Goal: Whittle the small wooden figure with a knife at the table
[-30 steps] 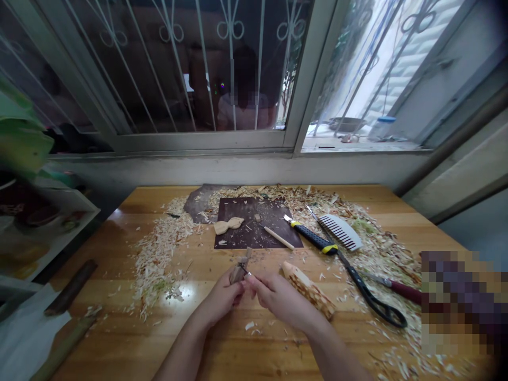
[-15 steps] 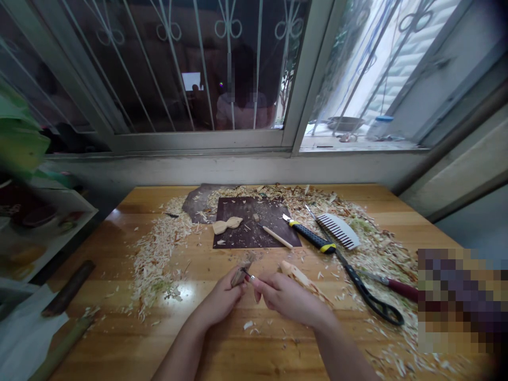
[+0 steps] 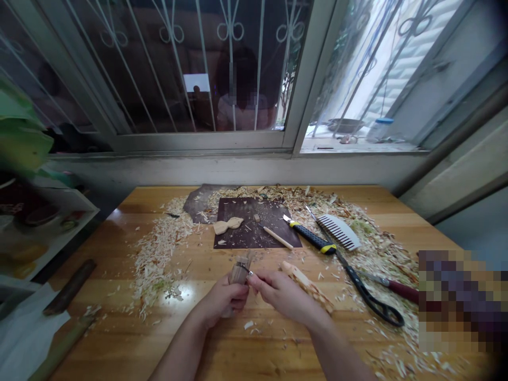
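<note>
My left hand (image 3: 223, 300) is closed round a small greyish-brown piece of wood (image 3: 238, 271), whose upper end stands out above the fingers. My right hand (image 3: 280, 292) grips a small carving tool (image 3: 250, 273); only a bit of shiny metal and a thin dark tip show, against the wood's right side. Its handle is hidden by my fingers. Just beyond the hands lies a dark mat (image 3: 234, 241) with a bow-tie-shaped wood piece (image 3: 228, 226), a pencil-like stick (image 3: 278, 237) and a little wood block (image 3: 256, 217) on it. A whittled pale stick (image 3: 304, 278) lies beside my right hand.
Wood shavings (image 3: 153, 259) cover much of the table (image 3: 254, 354). On the right are a black-and-yellow utility knife (image 3: 311, 236), a white comb (image 3: 340, 230), a black-handled tool (image 3: 369, 296) and a red-handled tool (image 3: 405, 289). A dark branch (image 3: 70, 287) lies at left.
The wood in my left hand has turned more upright and shows more of its face. My right hand has shifted slightly, with the tool still against the wood.
</note>
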The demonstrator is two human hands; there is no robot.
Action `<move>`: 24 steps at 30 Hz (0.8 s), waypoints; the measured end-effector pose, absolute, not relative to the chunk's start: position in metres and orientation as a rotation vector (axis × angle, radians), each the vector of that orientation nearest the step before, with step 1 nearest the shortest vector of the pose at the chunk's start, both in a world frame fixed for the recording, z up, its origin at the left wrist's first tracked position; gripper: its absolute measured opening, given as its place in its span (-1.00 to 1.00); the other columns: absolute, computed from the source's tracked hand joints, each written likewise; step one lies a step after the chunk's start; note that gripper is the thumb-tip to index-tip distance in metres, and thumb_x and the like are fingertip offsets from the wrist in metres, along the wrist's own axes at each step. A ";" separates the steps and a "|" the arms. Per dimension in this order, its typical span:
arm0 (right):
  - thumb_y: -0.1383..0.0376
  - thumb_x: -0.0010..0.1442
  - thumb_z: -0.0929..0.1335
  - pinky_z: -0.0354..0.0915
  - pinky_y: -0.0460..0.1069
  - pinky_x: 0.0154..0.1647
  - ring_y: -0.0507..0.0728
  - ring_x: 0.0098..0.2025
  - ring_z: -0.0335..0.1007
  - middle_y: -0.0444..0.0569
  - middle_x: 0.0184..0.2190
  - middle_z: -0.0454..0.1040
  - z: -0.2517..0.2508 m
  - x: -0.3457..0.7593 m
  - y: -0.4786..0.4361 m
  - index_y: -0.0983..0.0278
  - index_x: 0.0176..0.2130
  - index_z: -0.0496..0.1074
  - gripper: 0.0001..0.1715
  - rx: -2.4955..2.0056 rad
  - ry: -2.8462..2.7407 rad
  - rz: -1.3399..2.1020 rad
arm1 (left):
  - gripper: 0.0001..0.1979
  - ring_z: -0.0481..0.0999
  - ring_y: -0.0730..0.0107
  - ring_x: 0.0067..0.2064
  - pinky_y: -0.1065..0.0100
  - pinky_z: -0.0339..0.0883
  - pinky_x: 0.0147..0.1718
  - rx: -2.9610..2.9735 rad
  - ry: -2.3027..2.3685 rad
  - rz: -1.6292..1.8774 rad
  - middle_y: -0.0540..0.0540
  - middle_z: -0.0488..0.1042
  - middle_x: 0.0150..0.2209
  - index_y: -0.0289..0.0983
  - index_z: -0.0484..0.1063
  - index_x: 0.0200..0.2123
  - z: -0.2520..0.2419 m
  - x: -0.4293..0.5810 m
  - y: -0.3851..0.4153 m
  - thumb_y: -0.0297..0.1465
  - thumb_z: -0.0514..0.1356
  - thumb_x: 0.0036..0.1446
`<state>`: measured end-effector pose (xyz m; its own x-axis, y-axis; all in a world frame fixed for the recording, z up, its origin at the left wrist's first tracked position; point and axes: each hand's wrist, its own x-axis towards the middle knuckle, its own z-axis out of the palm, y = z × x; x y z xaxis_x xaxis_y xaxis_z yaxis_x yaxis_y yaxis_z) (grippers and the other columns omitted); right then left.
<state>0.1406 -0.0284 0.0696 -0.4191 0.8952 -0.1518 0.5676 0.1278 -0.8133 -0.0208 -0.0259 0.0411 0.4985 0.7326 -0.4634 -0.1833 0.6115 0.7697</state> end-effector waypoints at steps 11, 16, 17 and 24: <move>0.15 0.22 0.18 0.00 -0.13 -0.50 -0.02 -0.48 0.12 -0.19 -0.56 0.27 0.064 0.140 -0.025 0.30 -0.47 0.32 -0.64 -1.335 -2.017 1.174 | -0.81 -0.10 0.68 -0.69 0.51 -0.23 -0.69 0.785 0.896 0.680 0.21 0.00 -0.70 -0.24 0.14 -0.50 0.031 -0.019 -0.024 -0.40 0.16 -0.19; 0.11 0.23 0.15 -0.02 -0.15 -0.58 -0.05 -0.59 0.02 -0.22 -0.64 0.16 0.068 0.143 -0.024 0.29 -0.44 0.37 -0.59 -1.312 -1.942 1.402 | -0.88 0.02 0.63 -0.63 0.51 -0.07 -0.62 1.059 0.980 0.809 0.15 0.12 -0.64 -0.26 0.21 -0.46 0.013 -0.021 -0.023 -0.40 0.14 -0.07; 0.10 0.23 0.15 -0.04 -0.15 -0.60 -0.06 -0.61 0.00 -0.23 -0.65 0.13 0.070 0.144 -0.024 0.29 -0.44 0.37 -0.58 -1.328 -1.929 1.433 | -0.90 0.07 0.61 -0.61 0.50 -0.02 -0.59 1.110 0.977 0.818 0.13 0.16 -0.62 -0.27 0.23 -0.45 0.012 -0.022 -0.023 -0.41 0.13 -0.05; 0.04 0.21 0.15 -0.15 -0.15 -0.68 -0.07 -0.65 -0.10 -0.25 -0.68 0.05 0.077 0.150 -0.027 0.28 -0.39 0.42 -0.54 -1.405 -1.974 1.468 | -0.84 0.34 0.38 -0.26 0.38 0.18 -0.22 1.350 0.987 0.784 -0.03 0.39 -0.32 -0.28 0.33 -0.27 0.021 -0.027 -0.023 -0.43 0.11 0.01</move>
<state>0.1505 -0.0273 0.0765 -0.4725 0.8321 -0.2905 0.5179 -0.0046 -0.8555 -0.0266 -0.0235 0.0208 0.4073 0.9055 -0.1192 0.0886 0.0907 0.9919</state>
